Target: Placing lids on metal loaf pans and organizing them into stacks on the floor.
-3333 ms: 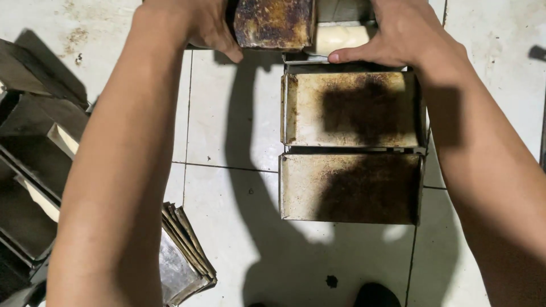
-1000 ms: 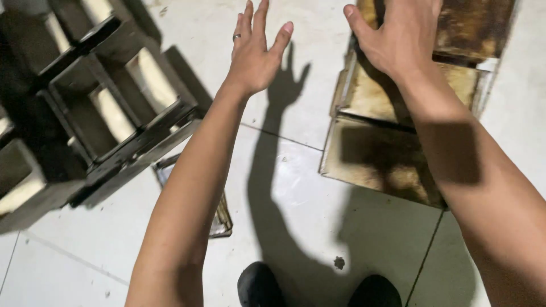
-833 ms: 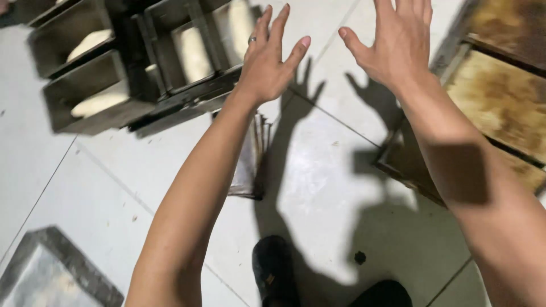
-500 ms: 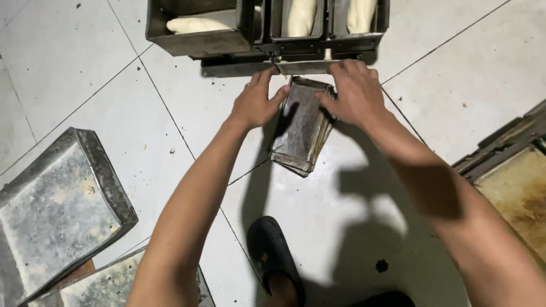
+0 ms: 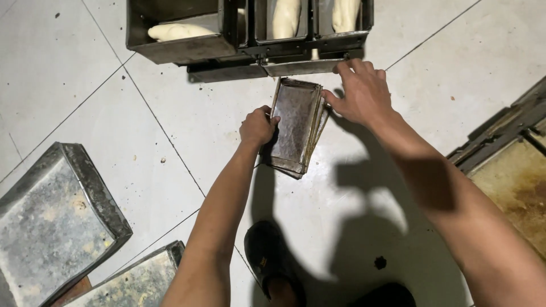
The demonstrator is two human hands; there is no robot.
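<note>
On the tiled floor (image 5: 170,119), left hand (image 5: 257,126) grips the flat metal lids (image 5: 296,128) (stacked, below the dough tins (image 5: 250,28)), fingers curled on their left edge; right hand (image 5: 361,91) pinches the right edge. Judged stiff, light, sharp-rimmed: hold long edges.

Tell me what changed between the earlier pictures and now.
Both hands left the covered pans at the right and swung across to the stack of flat metal lids on the floor. The left hand now grips its left edge, the right hand its upper right corner. The dough-filled pans stay put.
</note>
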